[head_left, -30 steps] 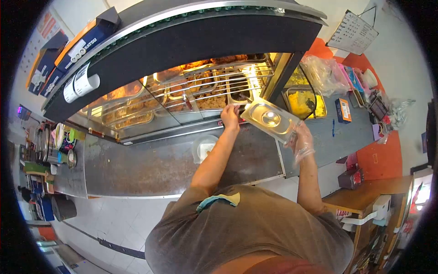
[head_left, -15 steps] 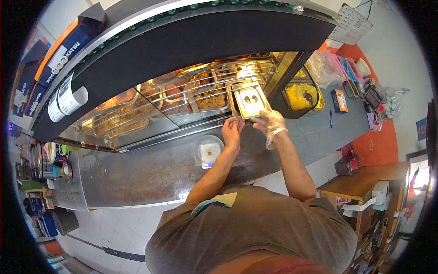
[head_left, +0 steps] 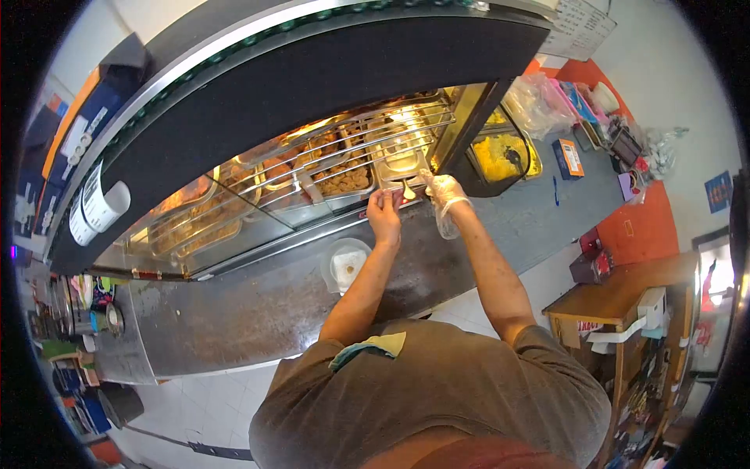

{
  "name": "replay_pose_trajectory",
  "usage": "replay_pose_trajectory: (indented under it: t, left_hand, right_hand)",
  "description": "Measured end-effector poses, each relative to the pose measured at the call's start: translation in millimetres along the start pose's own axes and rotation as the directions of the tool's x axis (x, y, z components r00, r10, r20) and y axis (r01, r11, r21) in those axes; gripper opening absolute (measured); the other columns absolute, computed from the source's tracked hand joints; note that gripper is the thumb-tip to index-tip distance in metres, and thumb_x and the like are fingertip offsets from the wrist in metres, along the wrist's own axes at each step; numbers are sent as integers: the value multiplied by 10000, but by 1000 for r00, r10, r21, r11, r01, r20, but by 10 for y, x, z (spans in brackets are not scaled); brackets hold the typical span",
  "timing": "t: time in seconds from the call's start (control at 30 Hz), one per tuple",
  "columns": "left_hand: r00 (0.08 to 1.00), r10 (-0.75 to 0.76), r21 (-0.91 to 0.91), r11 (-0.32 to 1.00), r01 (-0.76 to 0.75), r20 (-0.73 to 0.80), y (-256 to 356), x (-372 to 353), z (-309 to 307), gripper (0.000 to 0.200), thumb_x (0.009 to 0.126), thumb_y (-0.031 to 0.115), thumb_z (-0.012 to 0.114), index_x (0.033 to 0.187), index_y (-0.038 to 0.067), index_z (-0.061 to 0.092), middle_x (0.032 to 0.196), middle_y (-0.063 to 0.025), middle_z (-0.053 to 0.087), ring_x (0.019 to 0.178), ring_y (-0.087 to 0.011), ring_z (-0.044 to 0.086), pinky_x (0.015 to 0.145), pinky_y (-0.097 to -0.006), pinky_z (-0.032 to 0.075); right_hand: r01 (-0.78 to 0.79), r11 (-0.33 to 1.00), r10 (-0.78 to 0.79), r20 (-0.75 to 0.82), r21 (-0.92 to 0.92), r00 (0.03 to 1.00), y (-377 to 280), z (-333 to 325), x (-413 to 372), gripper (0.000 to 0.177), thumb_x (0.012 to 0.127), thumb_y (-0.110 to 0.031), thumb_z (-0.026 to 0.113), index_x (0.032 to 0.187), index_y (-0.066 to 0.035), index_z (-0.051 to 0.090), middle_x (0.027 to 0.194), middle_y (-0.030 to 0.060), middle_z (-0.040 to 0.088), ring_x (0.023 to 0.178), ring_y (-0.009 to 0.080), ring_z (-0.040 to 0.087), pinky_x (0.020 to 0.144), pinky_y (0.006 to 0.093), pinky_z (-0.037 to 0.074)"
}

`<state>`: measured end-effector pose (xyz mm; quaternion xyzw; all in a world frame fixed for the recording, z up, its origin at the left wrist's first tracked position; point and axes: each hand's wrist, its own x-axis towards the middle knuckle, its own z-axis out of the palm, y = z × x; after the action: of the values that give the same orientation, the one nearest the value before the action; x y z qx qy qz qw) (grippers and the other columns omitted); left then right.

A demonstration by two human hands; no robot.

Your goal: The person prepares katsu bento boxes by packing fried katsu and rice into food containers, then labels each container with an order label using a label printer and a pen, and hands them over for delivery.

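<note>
In the head view, my bare left hand is at the front edge of a lit food warmer, fingers raised and slightly apart; I make out nothing in it. Wearing a clear plastic glove, my right hand reaches its extended fingers to the right front corner of a steel pan lid. That lid lies inside the warmer, under the wire rack. Between my hands a spoon-shaped metal piece shows at the pan's front. Left of the lid is a tray of browned food pieces.
A round plastic tub stands on the metal counter near my left forearm. To the right are a pan of yellow food, a small blue box and a blue pen. The rack runs above the trays.
The lid has moved away from me, deeper into the warmer. My right hand has followed it forward and now sits at its corner. The spoon-shaped piece has come into sight.
</note>
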<state>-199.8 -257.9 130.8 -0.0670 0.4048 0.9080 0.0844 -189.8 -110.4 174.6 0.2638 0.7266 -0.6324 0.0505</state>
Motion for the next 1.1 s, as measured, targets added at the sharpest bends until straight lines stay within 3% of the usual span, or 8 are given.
replay_pose_trajectory:
  t: [0.1, 0.33, 0.5, 0.73, 0.8, 0.83, 0.97, 1.1]
  left_hand:
    - [988, 136, 106, 986, -129, -72, -60, 189, 89, 80, 932, 106, 509, 904, 32, 521, 787, -32, 577, 709, -104, 571, 614, -199, 454]
    - [996, 77, 6, 997, -77, -34, -218, 580, 83, 153, 927, 118, 523, 1029, 6, 500, 1016, -107, 584, 928, -210, 620, 800, -288, 519]
    - [994, -26, 133, 990, 40, -107, -247, 311, 68, 177, 919, 204, 543, 1031, 68, 526, 967, -60, 587, 914, -183, 593, 787, -341, 499]
    - [966, -260, 260, 933, 248, 9, -799, -696, 28, 159, 910, 200, 553, 1039, 109, 533, 883, -22, 568, 829, -158, 581, 684, -307, 477]
    - [953, -303, 367, 884, 290, -23, -999, -935, 15, 195, 916, 242, 552, 1041, 94, 536, 901, -43, 592, 804, -158, 589, 683, -294, 501]
    - [937, -336, 375, 860, 346, -95, -1068, -1037, 79, 190, 916, 246, 551, 1038, 101, 538, 905, -38, 592, 817, -161, 589, 690, -301, 497]
    - [896, -359, 446, 778, 442, -261, -1281, -1332, 190, 190, 908, 270, 559, 1028, 123, 543, 967, -34, 603, 883, -179, 589, 740, -334, 480]
    - [892, -328, 510, 734, 448, -311, -1341, -1605, 436, 236, 907, 303, 559, 1045, 112, 543, 1042, -56, 606, 946, -197, 585, 780, -348, 470]
  right_hand:
    - [-1, 887, 8, -13, 462, 1000, 89, 49, -208, 346, 806, -453, 666, 723, -133, 564, 594, -30, 519, 423, 63, 418, 397, 223, 335]
    - [50, 983, -23, 156, -176, 987, 606, -601, -958, 404, 830, -488, 598, 801, -86, 609, 648, -2, 553, 496, 90, 462, 440, 238, 396]
    - [-221, 967, 235, -118, 125, 965, 961, -1596, -1096, 304, 804, -376, 622, 927, -99, 632, 633, 30, 560, 455, 128, 472, 402, 289, 415]
    - [87, 799, 266, -479, 595, 836, 1079, -2822, -111, 222, 813, -289, 630, 921, -94, 624, 636, 30, 577, 493, 138, 528, 439, 293, 444]
    - [169, 836, 56, -388, 522, 920, 1095, -3125, 569, 213, 828, -267, 620, 930, -80, 628, 657, 36, 595, 593, 137, 577, 520, 284, 463]
    - [210, 937, -316, -420, -280, 851, 1224, -3363, 1085, 294, 833, -313, 605, 918, -34, 645, 742, 112, 648, 714, 203, 630, 631, 315, 487]
    - [234, 913, -358, -380, -335, 853, 269, -3477, 1627, 354, 836, -357, 574, 897, -20, 662, 857, 195, 660, 817, 273, 648, 739, 361, 486]
    - [91, 454, -339, -77, -886, 937, 294, -3513, 3043, 333, 835, -332, 541, 925, -44, 680, 941, 205, 650, 911, 321, 629, 769, 437, 487]
